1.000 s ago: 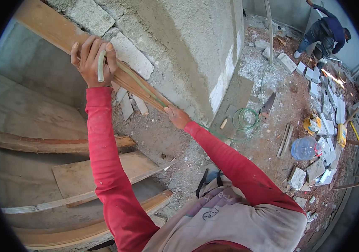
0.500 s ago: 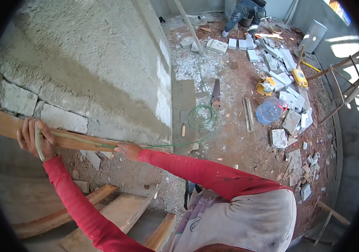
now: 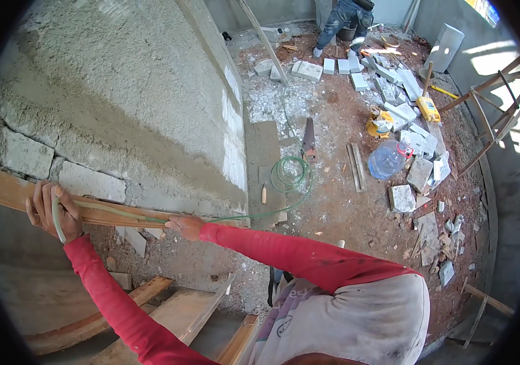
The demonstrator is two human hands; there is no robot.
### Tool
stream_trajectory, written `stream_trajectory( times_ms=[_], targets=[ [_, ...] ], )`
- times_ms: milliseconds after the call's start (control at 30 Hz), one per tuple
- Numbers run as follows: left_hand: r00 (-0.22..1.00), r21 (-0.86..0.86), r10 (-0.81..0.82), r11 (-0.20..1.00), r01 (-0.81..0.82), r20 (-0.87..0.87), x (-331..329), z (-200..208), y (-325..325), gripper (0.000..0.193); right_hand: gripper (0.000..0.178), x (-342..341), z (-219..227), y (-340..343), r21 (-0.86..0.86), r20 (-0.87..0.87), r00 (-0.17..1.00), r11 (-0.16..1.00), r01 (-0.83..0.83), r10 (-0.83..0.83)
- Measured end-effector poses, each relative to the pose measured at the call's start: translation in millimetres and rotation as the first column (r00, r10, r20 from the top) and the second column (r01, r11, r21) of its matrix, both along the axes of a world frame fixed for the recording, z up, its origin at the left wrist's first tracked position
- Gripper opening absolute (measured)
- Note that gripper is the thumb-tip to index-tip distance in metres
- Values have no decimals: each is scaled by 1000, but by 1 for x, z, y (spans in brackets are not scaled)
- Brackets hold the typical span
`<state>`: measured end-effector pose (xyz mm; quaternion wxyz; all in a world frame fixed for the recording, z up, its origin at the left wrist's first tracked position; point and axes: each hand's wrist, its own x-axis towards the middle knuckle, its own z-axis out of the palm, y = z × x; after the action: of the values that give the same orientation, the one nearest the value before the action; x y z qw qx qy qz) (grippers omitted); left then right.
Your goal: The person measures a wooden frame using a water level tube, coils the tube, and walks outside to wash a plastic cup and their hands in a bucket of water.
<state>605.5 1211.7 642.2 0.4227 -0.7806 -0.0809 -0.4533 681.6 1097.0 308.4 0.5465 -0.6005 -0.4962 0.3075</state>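
A long wooden board point(image 3: 105, 214) runs level along the lower part of the rough plastered wall point(image 3: 120, 91). My left hand point(image 3: 56, 210) is closed at the board with a thin, pale green hose point(image 3: 126, 215) held by the thumb; one length of the hose hangs in a bend below the palm. Farther right, my right hand point(image 3: 187, 227) pinches the same hose against the board, its fingertips partly hidden. From there the hose runs off over the floor to a loose green coil point(image 3: 290, 174).
A handsaw point(image 3: 309, 141) and a wooden-handled tool point(image 3: 264, 193) lie near the coil. Rubble and pale blocks point(image 3: 401, 199) surround a big clear water bottle point(image 3: 388, 159) and yellow containers point(image 3: 428, 109). Planks point(image 3: 175, 316) lie below my left arm. Another person point(image 3: 345, 24) stands at the back.
The view has shifted slightly, so the floor and its objects sit a little farther left. Both hands keep their places on the hose and board.
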Motion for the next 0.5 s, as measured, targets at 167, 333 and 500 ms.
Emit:
stream_trajectory(
  times_ms=[167,333,500],
  targets=[
    [1000,-24,2,1000,-2,-7,0,1,-2,30,44,0,5,-4,-18,16,1000,1000,18,-18],
    [1000,-29,21,999,-21,-2,0,0,-3,31,43,-1,3,-4,22,7,999,999,34,-34],
    [999,-32,44,998,-45,-17,0,-1,-4,32,46,-1,-2,-3,-97,6,1000,995,1,0]
  ],
)
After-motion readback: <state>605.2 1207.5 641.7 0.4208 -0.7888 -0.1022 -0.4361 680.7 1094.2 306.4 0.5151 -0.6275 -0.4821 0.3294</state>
